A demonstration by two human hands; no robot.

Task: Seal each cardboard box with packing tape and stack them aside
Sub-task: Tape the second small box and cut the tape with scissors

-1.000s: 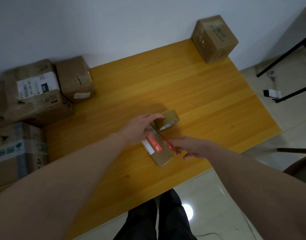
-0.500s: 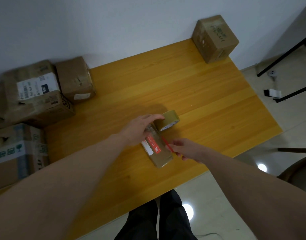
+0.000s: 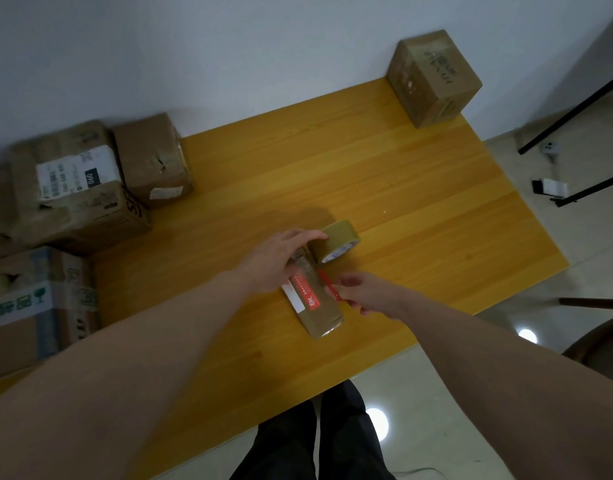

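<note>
A small flat cardboard box (image 3: 319, 306) with a red and white label lies near the front of the yellow wooden table (image 3: 419, 209). A brown roll of packing tape (image 3: 338, 241) stands at the box's far end. My left hand (image 3: 277, 259) rests on the far part of the box, its fingers reaching over the top of the roll. My right hand (image 3: 364, 294) holds a thin red tool (image 3: 329, 285) against the box's right side; whether it is a cutter or a pen I cannot tell.
Several worn cardboard boxes crowd the table's left end: a labelled one (image 3: 73, 188), a plain one (image 3: 154, 161) and a green-printed one (image 3: 35, 303). Another box (image 3: 433, 76) stands at the far right corner. Black furniture legs (image 3: 575, 109) and a dark chair (image 3: 596, 337) stand on the floor at right.
My right hand has drawn in closer to the box's right side with the red tool. The left hand, the tape roll and the box stay where they were.
</note>
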